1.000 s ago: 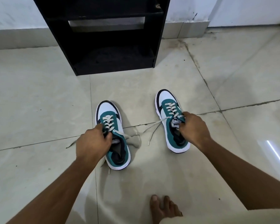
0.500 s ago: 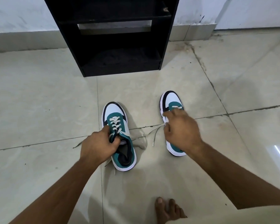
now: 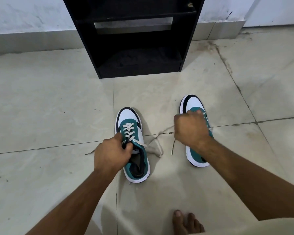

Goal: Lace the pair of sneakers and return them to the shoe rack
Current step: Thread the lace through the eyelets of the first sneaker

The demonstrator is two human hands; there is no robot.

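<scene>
While rack [image 3: 134,53] empty, sneakers [image 3: 132,146] outside.

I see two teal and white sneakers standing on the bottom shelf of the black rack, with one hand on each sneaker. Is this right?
Not quite. The head view shows both sneakers on the tiled floor in front of the rack, not on its shelf. The rest holds: the left hand is on the left sneaker, and the right hand is on the right sneaker.
</scene>
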